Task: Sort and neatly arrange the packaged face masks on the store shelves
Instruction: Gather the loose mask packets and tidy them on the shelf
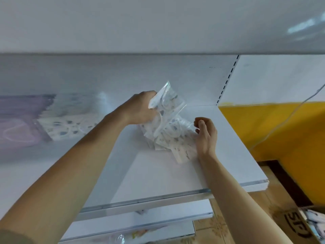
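- Left hand [140, 108] reaches far in, fingers clamped on 1 tilted mask packet [167, 101].
- Right hand [205, 136], fingers loosely curled, touches the packet pile [174, 138] near the shelf's [228, 155] right edge.

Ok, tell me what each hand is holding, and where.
Left hand grips a patterned mask packet by its upper left edge. Right hand holds nothing.
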`<state>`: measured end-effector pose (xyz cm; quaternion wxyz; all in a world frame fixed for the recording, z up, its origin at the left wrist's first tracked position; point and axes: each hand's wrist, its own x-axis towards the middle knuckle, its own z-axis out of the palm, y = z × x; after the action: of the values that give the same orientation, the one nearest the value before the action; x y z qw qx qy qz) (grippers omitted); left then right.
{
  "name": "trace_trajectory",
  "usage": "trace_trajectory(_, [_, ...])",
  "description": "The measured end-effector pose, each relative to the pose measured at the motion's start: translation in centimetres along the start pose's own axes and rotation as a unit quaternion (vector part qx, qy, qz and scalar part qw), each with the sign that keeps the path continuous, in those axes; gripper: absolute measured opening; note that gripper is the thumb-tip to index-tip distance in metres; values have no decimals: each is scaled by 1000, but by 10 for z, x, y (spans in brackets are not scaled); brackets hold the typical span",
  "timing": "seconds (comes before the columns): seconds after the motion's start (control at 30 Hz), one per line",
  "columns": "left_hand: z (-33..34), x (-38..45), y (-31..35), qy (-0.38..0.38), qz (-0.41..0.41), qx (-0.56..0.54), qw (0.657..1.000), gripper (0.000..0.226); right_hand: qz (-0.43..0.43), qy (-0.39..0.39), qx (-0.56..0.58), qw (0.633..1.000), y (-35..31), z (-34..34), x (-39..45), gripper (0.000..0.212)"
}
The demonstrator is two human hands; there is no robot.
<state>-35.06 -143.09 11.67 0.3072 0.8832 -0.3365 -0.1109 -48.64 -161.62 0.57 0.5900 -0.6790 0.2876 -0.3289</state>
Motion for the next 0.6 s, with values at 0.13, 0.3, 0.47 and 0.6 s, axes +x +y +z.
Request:
trace_trajectory(0.13, [55,4,-2,1,-91,-115,989,52,41,4,56,998,-3,-5,-1,26])
trace_trajectory(0.3, [79,-25,-7,106,-139,-231,957,23,138,25,188,972,-19,-25,7,23])
trace_trajectory(0.47, [78,-54,-9,196,-200,-261,924,27,49,-49,-69,995,-24,-33,-10,33])
trace_trajectory(0.6, [73,-42,7,176,-259,-485,817,19,29,-133,-133,982,-17,3,-26,42])
